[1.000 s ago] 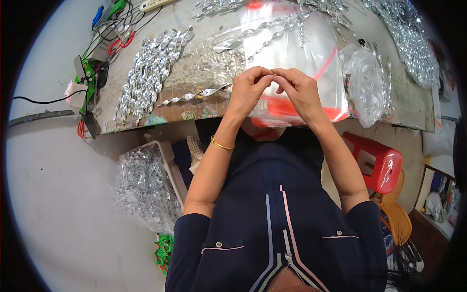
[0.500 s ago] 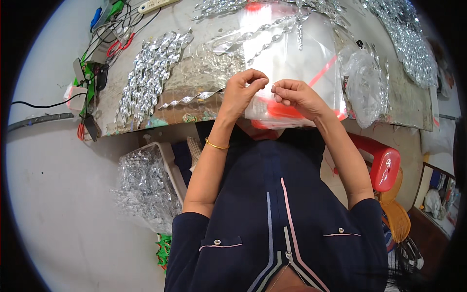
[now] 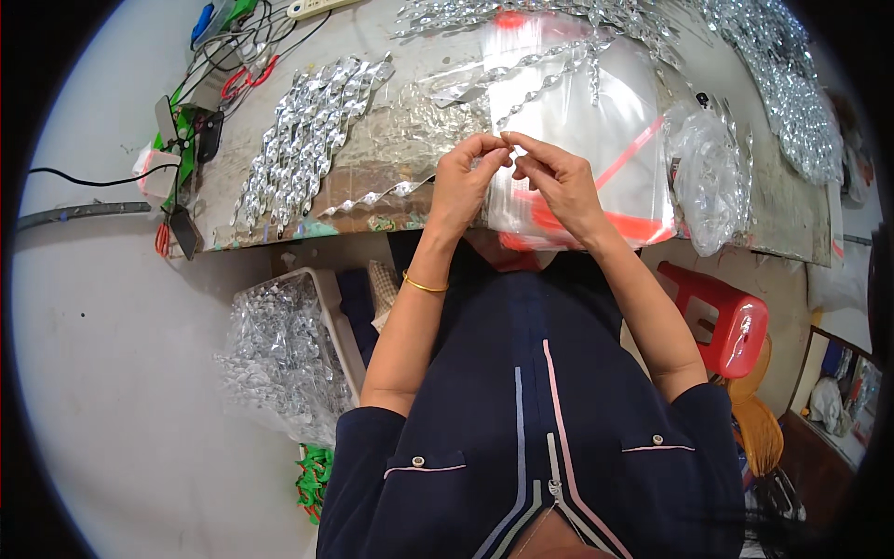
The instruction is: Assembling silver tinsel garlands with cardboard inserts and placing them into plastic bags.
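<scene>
Over the front of the workbench, my left hand (image 3: 463, 184) and my right hand (image 3: 566, 189) meet, thumbs and forefingers pinched together. What lies between the fingertips is too small to make out. A twisted silver foil strip (image 3: 380, 197) lies on the bench beside my left hand, its right end hidden behind that hand. Under and behind my right hand is a stack of clear plastic bags (image 3: 582, 121) with red-orange bands. More twisted strips (image 3: 549, 86) rest across the top of the bags.
Rows of silver strips (image 3: 312, 130) lie at the left; a shiny silver heap (image 3: 773, 84) hangs over the far right. A crumpled clear bag (image 3: 706, 182) sits right of the stack. Cables and red-handled scissors (image 3: 250, 76) are far left. A red stool (image 3: 731, 321) stands below the bench.
My right hand has moved up and left, so its forefinger now meets my left fingertips. The view has shifted slightly, moving the bench things right in the picture.
</scene>
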